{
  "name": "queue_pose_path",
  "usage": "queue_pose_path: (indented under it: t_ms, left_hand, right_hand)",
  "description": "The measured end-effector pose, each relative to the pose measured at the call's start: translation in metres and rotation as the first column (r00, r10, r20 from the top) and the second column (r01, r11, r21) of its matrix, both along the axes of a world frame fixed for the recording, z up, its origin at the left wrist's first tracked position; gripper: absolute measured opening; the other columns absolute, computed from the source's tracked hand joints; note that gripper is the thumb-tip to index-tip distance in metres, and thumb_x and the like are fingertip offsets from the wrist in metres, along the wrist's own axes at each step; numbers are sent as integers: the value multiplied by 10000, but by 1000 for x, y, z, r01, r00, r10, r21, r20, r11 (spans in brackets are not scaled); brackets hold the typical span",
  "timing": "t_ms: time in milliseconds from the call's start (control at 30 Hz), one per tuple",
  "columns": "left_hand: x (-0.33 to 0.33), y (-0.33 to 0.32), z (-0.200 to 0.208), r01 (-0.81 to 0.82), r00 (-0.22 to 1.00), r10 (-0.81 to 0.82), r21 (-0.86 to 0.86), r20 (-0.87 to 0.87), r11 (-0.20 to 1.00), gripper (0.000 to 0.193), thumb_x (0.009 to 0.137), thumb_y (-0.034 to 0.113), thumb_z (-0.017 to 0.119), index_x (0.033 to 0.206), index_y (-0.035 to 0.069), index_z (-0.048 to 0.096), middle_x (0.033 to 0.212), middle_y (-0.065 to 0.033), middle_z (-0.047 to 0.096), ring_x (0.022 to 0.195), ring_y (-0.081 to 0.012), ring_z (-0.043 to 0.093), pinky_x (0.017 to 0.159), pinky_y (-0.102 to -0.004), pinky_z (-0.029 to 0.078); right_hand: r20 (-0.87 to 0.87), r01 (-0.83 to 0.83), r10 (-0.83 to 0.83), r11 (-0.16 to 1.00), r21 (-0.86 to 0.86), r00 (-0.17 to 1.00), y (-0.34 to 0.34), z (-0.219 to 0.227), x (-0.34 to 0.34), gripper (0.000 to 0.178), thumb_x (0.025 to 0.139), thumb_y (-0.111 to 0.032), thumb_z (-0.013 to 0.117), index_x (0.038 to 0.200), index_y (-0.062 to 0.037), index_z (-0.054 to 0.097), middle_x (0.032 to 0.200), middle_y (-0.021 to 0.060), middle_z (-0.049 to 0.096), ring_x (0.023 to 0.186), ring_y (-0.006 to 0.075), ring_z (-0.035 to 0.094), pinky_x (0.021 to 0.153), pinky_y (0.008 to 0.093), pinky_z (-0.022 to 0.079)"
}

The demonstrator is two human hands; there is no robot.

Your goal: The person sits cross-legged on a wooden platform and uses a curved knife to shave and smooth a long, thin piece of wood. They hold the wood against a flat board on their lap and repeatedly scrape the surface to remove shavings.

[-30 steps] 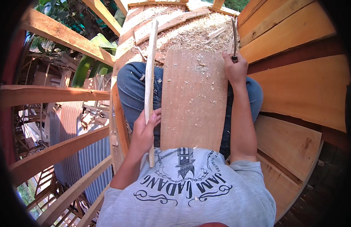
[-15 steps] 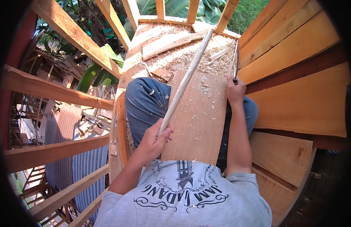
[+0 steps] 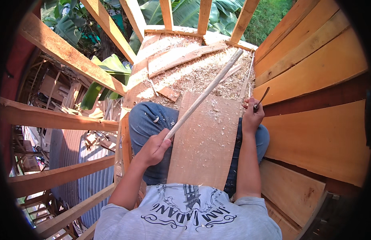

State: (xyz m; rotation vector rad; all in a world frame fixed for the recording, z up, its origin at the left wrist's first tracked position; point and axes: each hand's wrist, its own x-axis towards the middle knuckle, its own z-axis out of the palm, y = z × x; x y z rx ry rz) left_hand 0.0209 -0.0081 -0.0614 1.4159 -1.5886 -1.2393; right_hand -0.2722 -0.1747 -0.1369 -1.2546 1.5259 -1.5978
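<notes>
My left hand (image 3: 154,148) is closed around the near end of a long pale wooden stick (image 3: 204,95). The stick slants up and to the right over a flat wooden board (image 3: 201,156) lying across my lap, dusted with small shavings. Beyond the board's right edge, my right hand (image 3: 252,118) grips a small knife (image 3: 263,96). Its thin, slightly curved dark blade points up and to the right, apart from the stick. The fingers cover most of its handle.
Wood shavings (image 3: 201,80) and loose planks (image 3: 185,60) cover the floor ahead. Wooden railing bars (image 3: 61,114) run along the left and far sides. Orange-brown plank boards (image 3: 313,140) form a wall close on the right. Corrugated sheets (image 3: 89,176) lie below, outside the railing.
The knife blade has swung from pointing ahead to tilting right, away from the stick. The stick leans further right, its far tip lower in view. The whole view has shifted slightly.
</notes>
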Motion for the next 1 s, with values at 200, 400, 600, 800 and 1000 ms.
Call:
queue_pose_path:
  t_ms: [200, 400, 600, 800, 1000]
  left_hand:
    - [-3, -5, -1, -63, 998, 62, 46, 15, 997, 401, 975, 378, 322, 862, 21, 467, 608, -48, 407, 525, -147, 390, 505, -279, 326]
    - [-3, -11, -7, -86, 996, 85, 38, 17, 996, 406, 982, 363, 314, 875, 10, 483, 603, -43, 411, 515, -144, 391, 493, -277, 324]
    - [-1, -9, -13, -94, 994, 92, 35, 55, 995, 270, 978, 231, 394, 939, -9, 511, 610, -128, 469, 526, -286, 534, 525, -347, 411]
    - [-4, -10, -17, -106, 991, 105, 9, 81, 994, 214, 963, 177, 417, 976, -10, 520, 611, -147, 479, 541, -322, 565, 521, -365, 423]
    - [1, -11, -19, -87, 993, 85, 24, 77, 996, 215, 962, 173, 421, 992, -13, 524, 627, -149, 490, 547, -323, 564, 530, -362, 428]
  right_hand:
    - [-427, -241, 214, 971, -9, 878, 22, 25, 13, 411, 865, -348, 660, 681, 0, 540, 524, 91, 473, 462, 178, 488, 454, 327, 365]
    - [-626, -471, 450, 870, 145, 637, 48, 55, 57, 514, 798, -488, 666, 623, -25, 527, 539, 109, 517, 469, 298, 522, 442, 363, 395]
    - [-648, -412, 459, 880, 236, 608, 44, 65, 73, 536, 746, -525, 685, 594, -37, 521, 539, 110, 517, 469, 292, 535, 446, 381, 405]
    - [-709, -321, 336, 933, 161, 620, 37, 56, 70, 557, 726, -542, 694, 569, -47, 491, 503, 101, 466, 439, 286, 495, 419, 363, 373]
    - [-742, -259, 267, 957, 130, 615, 27, 55, 64, 566, 703, -555, 705, 552, -62, 473, 472, 91, 429, 417, 274, 456, 403, 344, 351]
